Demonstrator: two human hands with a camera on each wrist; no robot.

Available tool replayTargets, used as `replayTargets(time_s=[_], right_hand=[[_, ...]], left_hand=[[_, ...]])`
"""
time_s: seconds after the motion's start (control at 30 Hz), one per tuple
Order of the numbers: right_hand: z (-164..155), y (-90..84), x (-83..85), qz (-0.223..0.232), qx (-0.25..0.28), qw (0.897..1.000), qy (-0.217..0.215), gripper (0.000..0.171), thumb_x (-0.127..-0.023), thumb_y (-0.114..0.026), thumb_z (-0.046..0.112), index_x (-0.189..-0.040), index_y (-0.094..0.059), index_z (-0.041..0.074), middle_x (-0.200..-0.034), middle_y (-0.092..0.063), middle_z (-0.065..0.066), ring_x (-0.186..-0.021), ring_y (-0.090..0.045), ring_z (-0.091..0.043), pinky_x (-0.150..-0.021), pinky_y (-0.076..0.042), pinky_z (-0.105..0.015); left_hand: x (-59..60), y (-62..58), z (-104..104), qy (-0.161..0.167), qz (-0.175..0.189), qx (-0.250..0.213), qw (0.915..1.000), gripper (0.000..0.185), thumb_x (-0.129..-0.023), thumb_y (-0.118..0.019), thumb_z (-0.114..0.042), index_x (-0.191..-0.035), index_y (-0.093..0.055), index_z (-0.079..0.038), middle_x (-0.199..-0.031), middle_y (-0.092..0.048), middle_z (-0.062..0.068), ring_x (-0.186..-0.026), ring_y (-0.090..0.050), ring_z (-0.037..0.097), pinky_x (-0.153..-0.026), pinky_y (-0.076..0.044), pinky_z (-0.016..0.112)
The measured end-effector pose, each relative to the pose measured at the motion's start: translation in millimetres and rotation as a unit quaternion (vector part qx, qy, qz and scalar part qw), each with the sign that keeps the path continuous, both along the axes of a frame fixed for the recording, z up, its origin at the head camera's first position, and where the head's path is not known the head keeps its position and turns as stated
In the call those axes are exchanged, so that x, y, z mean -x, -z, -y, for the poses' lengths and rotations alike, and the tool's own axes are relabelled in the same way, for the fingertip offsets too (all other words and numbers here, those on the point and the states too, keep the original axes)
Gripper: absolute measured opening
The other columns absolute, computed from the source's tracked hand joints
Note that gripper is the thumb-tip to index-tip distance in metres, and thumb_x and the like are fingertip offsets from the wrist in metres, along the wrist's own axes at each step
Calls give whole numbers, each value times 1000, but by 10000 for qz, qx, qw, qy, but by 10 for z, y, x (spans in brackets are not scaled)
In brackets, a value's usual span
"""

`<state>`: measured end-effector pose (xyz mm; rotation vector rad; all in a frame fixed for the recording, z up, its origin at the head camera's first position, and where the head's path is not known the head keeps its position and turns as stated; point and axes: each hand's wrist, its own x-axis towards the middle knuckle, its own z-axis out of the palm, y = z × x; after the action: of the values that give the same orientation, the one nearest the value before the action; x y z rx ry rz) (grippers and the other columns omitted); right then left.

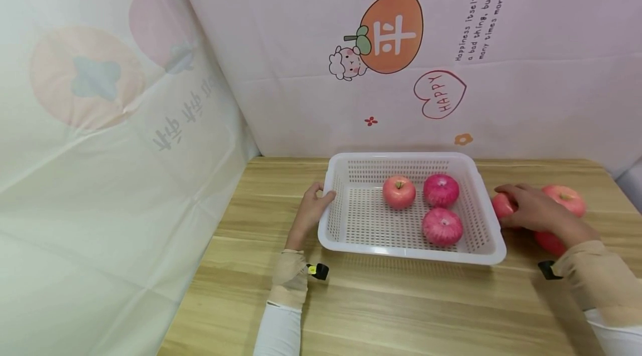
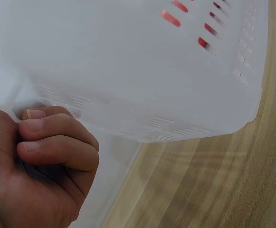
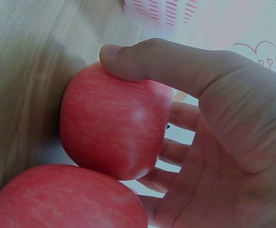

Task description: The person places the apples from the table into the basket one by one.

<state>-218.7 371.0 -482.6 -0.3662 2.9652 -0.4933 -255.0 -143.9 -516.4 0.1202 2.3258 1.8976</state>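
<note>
A white plastic basket (image 1: 401, 252) with slotted walls is on the wooden table. Inside are a light red apple (image 1: 399, 193) and two deeper pink apples (image 1: 441, 191), (image 1: 442, 227). My left hand (image 1: 312, 210) grips the basket's left rim, thumb over the edge; in the left wrist view its fingers (image 2: 61, 149) curl beside the basket wall. Just right of the basket, my right hand (image 1: 534, 210) holds a red apple (image 3: 116, 121), with the thumb on one side and the fingers behind. Another apple (image 3: 71, 199) lies close by it.
Two more red apples, one farther back (image 1: 569, 200) and one nearer (image 1: 549, 243), sit beside the right hand, partly hidden by it. A printed cloth (image 1: 301, 100) hangs behind the table (image 1: 391, 311), and a pale cloth (image 1: 100, 189) hangs at the left.
</note>
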Motion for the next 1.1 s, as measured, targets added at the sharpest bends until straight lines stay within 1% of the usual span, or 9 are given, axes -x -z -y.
replayTargets(time_s=[0.27, 0.47, 0.77, 0.9, 1.1], right_hand=[[-13, 1, 9, 62, 30, 10000, 60, 86, -83, -86, 33, -146, -48, -9, -140, -47, -46, -119, -55, -62, -95, -49, -76], [-30, -20, 19, 21, 28, 10000, 57, 87, -83, -87, 34, -147, -47, -9, -140, -47, -46, -120, -54, -62, -96, -48, -78], [-2, -142, -12, 5, -74, 9999, 146, 86, -84, -86, 30, -149, -45, -9, -140, -46, -46, -119, -53, -63, -93, -48, -79], [3, -196, -20, 33, -116, 9998, 150, 86, -85, -85, 29, -150, -43, -9, -141, -45, -47, -121, -52, -64, -94, -47, -81], [-3, -243, -30, 7, -173, 9997, 177, 86, -86, -85, 31, -151, -43, -8, -141, -45, -46, -121, -52, -63, -93, -48, -80]], left_hand=[[6, -14, -1, 0, -16, 21, 10000, 29, -106, -61, -30, -117, -56, -5, -107, -77, 30, -83, -81, 37, -65, -67, 38], [5, -7, -2, 11, 3, 7, 10000, 28, -106, -61, -31, -115, -54, -5, -108, -77, 31, -85, -81, 40, -64, -67, 38], [-16, -18, 3, 54, 5, -44, 10000, 28, -106, -60, -31, -116, -54, -6, -109, -77, 29, -85, -81, 37, -66, -67, 38], [-10, -15, 8, 57, 21, -80, 9999, 28, -106, -60, -31, -117, -54, -6, -110, -76, 30, -88, -81, 41, -66, -67, 37], [-24, -34, 4, 79, 82, -85, 9999, 28, -107, -61, -30, -119, -53, -6, -114, -75, 33, -92, -79, 46, -66, -67, 37]])
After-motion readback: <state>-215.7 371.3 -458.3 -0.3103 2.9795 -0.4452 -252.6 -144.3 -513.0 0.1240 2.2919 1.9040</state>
